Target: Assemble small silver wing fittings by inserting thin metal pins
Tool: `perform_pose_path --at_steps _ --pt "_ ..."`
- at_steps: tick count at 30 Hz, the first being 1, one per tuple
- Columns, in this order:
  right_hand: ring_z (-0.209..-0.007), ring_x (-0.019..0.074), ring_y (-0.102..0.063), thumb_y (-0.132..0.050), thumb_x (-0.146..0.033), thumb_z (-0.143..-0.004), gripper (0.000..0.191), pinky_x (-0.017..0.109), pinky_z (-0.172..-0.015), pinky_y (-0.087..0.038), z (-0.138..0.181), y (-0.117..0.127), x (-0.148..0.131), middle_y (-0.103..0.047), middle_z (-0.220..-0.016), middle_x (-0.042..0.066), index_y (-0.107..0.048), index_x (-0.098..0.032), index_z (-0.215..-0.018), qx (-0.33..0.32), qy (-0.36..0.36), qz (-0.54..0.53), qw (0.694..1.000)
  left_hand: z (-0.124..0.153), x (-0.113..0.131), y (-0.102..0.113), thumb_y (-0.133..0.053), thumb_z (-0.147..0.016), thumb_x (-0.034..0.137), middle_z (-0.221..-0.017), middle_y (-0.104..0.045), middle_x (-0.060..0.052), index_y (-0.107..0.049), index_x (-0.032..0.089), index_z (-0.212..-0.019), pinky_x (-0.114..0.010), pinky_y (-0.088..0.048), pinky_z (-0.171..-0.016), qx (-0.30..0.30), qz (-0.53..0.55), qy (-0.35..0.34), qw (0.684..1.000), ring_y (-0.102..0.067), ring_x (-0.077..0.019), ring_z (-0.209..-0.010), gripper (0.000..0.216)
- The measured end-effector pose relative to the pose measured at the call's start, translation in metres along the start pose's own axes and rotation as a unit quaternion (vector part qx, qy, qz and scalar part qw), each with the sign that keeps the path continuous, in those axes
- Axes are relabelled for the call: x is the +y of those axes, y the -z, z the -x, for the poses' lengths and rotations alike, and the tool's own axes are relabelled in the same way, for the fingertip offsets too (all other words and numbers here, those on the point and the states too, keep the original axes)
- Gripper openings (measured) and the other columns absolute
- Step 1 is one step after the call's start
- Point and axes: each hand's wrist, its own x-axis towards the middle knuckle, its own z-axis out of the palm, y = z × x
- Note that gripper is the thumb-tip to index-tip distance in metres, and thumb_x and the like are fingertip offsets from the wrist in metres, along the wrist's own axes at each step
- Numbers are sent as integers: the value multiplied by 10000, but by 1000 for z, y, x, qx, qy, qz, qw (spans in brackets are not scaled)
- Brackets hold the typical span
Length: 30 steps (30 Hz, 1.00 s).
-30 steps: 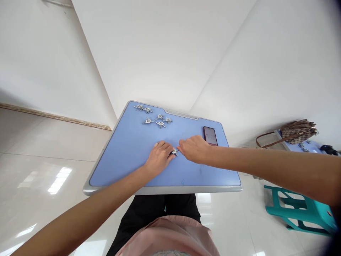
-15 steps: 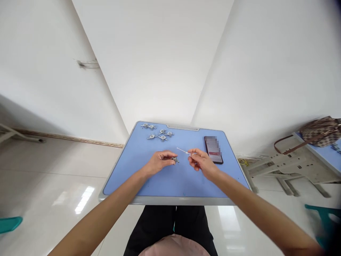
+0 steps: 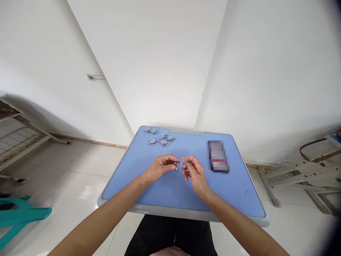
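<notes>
My left hand (image 3: 160,168) pinches a small silver metal fitting (image 3: 176,165) between thumb and fingertips; the fingers are curled and pressed together on it. The fitting is held just above the blue desk top (image 3: 149,185), near the centre of the surface. Its exact shape is too small to make out.

My right hand (image 3: 193,170) faces it, fingers drawn together in a pinch on a thin metal pin (image 3: 183,159). The pin is slender and pale; it rises from my fingertips and tilts up and to the left, towards the fitting. Pin and fitting are just beside each other; whether they touch cannot be determined. The two hands are close, fingertips nearly meeting over the middle of the desk. Both forearms reach in from the lower edge of the view.

At the far left corner of the desk top lies a cluster of silver fittings (image 3: 160,138), about five pieces, set loosely in two short rows, well apart from my hands. To the right of my right hand, a phone (image 3: 218,156) lies flat on the desk top, its long side running away from me; its screen is blurred.

Beyond the desk stand white walls (image 3: 165,64) that meet in a corner. A teal plastic stool (image 3: 21,217) stands on the glossy floor at far left.
</notes>
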Motion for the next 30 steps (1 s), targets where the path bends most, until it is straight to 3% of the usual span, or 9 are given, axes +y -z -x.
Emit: perform_pose_path --at_steps 4,8,13,19,23,27,30 --pt "-658 120 -481 -462 -392 -882 179 198 -450 -349 -12 2 1 -482 -776 -16 -462 -218 -922 -22 -7 8 1000 -12 -3 4 -797 -656 342 -809 -667 -24 -676 169 -861 -320 -480 -765 16 12 12 1000 -603 -151 -771 295" --pt "-551 80 -377 -597 -404 -825 274 191 -455 -306 -27 2 9 -419 -658 -67 -398 -219 -789 -49 -29 39 998 -23 -9 7 -804 -651 350 -774 -654 -12 -653 155 -845 -307 -490 -743 29 23 8 999 -604 -139 -735 314" --pt "-576 95 -434 -556 -405 -846 215 208 -475 -340 -36 3 16 -486 -699 -49 -436 -227 -860 -29 -22 63 997 -30 -15 5 -786 -674 358 -780 -662 -19 -654 150 -822 -303 -498 -728 39 14 -1 999 -614 -146 -729 287" --pt "-599 100 -452 -476 -337 -892 116 215 -502 -370 -37 9 20 -500 -727 -31 -471 -224 -867 5 23 134 991 -29 -17 -5 -801 -655 325 -787 -651 -9 -665 162 -818 -283 -491 -737 97 -15 1 995 -596 -141 -753 267" --pt "-551 91 -414 -470 -342 -902 117 215 -479 -351 -34 11 22 -494 -709 -35 -474 -225 -898 -11 36 136 990 -27 -13 -7 -775 -700 364 -814 -675 -21 -665 161 -882 -289 -496 -762 73 22 30 997 -616 -148 -776 294" --pt "-604 109 -454 -424 -364 -927 175 222 -500 -371 -35 27 6 -525 -734 -19 -486 -232 -1024 -40 47 66 996 -26 -8 0 -741 -744 394 -872 -675 -42 -670 159 -931 -296 -497 -772 50 36 30 998 -615 -149 -777 308" --pt "-592 107 -433 -442 -328 -917 197 227 -499 -341 -41 45 -12 -512 -705 -15 -572 -222 -1019 -46 55 138 988 -26 -8 7 -707 -777 411 -926 -658 -50 -671 173 -984 -292 -500 -752 39 42 31 998 -596 -141 -771 317"
